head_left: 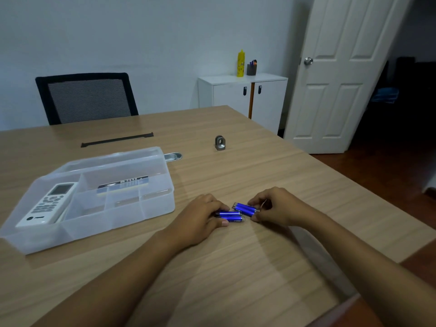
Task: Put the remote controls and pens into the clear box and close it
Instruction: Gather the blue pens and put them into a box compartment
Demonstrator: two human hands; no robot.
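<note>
— Two hands on the wooden table point(259, 267); what do they hold?
— Short blue pens point(245, 208) with silver ends; the left hand point(200, 219) pinches a pair at its fingertips; the right hand point(276, 207) closes thumb and fingers on another pair, just at three o'clock of the first, both pairs low on the tabletop.
— And the clear box point(146, 208)?
— At nine o'clock of the hands, near, lid open; a white remote control point(47, 204) lies in its leftmost compartment; a dark remote point(123, 184) in a rear one.
</note>
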